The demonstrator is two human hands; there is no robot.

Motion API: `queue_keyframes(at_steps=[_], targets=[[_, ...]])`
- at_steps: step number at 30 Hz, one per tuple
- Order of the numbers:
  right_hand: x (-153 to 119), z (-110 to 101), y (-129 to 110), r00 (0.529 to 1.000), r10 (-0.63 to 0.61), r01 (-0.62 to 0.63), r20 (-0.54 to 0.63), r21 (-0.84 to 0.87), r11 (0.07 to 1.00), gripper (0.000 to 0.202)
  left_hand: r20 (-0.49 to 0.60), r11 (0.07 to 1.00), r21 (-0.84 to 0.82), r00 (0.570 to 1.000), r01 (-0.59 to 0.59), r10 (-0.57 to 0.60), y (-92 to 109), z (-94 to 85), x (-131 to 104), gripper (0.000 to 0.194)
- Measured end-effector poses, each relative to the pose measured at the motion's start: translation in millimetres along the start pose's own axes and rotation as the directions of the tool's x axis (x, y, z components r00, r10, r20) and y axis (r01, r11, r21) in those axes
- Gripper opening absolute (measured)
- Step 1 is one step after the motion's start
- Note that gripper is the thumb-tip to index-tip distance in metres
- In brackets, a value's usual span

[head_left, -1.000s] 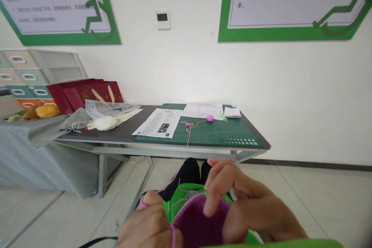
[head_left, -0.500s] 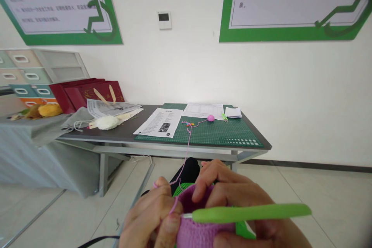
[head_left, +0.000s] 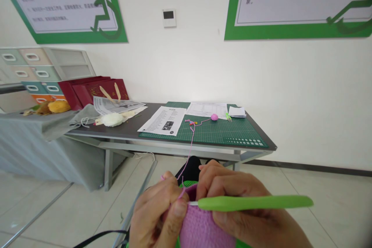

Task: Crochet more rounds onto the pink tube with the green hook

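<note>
A pink crocheted piece (head_left: pixel 205 226), round and hollow with an opening at its top, is held between both hands over my lap. My left hand (head_left: pixel 161 211) pinches its left rim, and pink yarn (head_left: pixel 190 149) runs over the fingers from the table. My right hand (head_left: pixel 238 193) is closed around the handle of a green crochet hook (head_left: pixel 255 203); its fingers also press the right side of the piece. The hook's metal shaft lies at the rim beside my left thumb, its tip hidden there.
On the desk, a green cutting mat (head_left: pixel 209 133) carries a printed sheet (head_left: pixel 164 121), a small pink yarn ball (head_left: pixel 214 117) and green snips (head_left: pixel 228 116). White yarn (head_left: pixel 112 120) and dark red gift bags (head_left: pixel 93 91) lie left, near drawer boxes (head_left: pixel 42 73).
The view has shifted slightly left. Both hands have drawn closer together at the rim, and the right fingers have closed over the opening. The hook still points left.
</note>
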State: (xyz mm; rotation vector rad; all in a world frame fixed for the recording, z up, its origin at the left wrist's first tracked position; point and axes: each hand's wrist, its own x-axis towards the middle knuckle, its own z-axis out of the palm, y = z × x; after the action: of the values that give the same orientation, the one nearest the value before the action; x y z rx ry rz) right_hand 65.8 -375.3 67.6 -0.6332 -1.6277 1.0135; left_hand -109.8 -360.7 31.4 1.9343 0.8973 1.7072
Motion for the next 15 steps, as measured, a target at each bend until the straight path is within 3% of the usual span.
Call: queue_keyframes(at_steps=[7, 15], targets=[[0, -7, 2, 0.996, 0.076, -0.078, 0.051, 0.033, 0.996, 0.046, 0.012, 0.991, -0.085, 0.994, 0.105, -0.104, 3, -0.3, 2, 0.044], [-6, -14, 8, 0.997, 0.039, -0.044, 0.062, 0.079, 0.996, 0.046, 0.026, 0.965, -0.158, 0.978, 0.209, -0.207, 0, -1.3, 4, 0.044]])
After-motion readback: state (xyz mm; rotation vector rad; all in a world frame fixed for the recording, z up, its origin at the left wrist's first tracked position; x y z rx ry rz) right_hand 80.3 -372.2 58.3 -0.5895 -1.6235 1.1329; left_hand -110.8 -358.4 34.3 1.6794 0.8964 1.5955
